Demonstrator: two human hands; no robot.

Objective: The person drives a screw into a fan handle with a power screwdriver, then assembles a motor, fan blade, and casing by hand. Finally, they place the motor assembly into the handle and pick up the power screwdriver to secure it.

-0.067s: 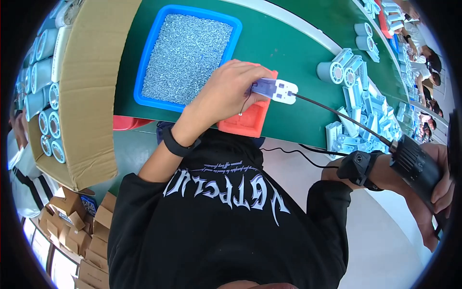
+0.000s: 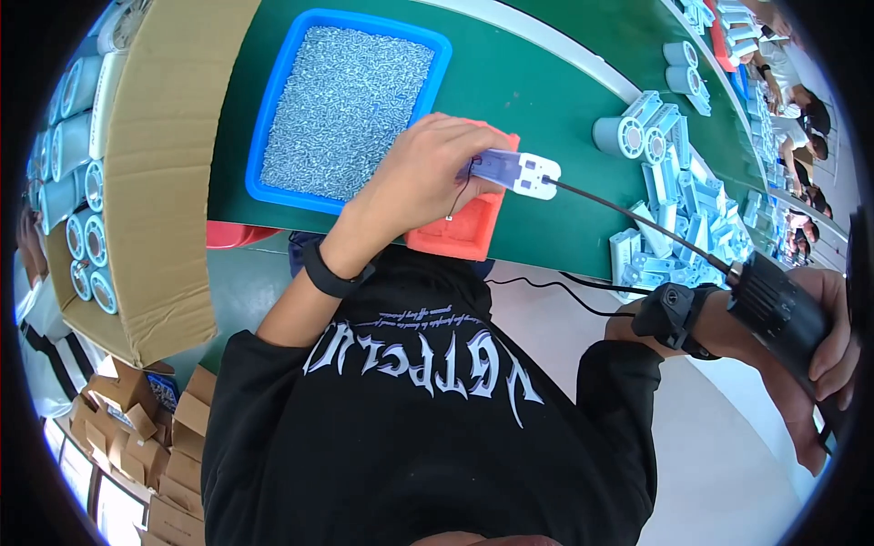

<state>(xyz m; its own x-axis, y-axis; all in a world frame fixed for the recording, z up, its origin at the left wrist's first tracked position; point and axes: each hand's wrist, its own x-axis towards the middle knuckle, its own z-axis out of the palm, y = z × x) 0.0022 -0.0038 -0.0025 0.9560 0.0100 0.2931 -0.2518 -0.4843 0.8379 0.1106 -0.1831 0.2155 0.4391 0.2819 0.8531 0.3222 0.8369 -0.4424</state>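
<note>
Purple part point(image 2: 497, 167), black screwdriver point(image 2: 777, 305).
Left hand point(image 2: 432, 168) grips part, right hand point(image 2: 830, 341) holds screwdriver; screwing seems the step, next needs straight pressing.

The premises are identified as a factory assembly workshop. On a green table point(image 2: 546, 118), 1 blue tray point(image 2: 270, 118) is seen filled with small metal pieces point(image 2: 346, 109), and light-blue plastic parts point(image 2: 678, 214) are heaped. A power screwdriver point(image 2: 778, 309) is held. Cylindrical parts point(image 2: 76, 232) are packed in 1 large cardboard box point(image 2: 173, 182); brown cartons point(image 2: 191, 419) are piled nearby. Several people point(image 2: 785, 135) are seen at the far right, near similar parts.
</note>
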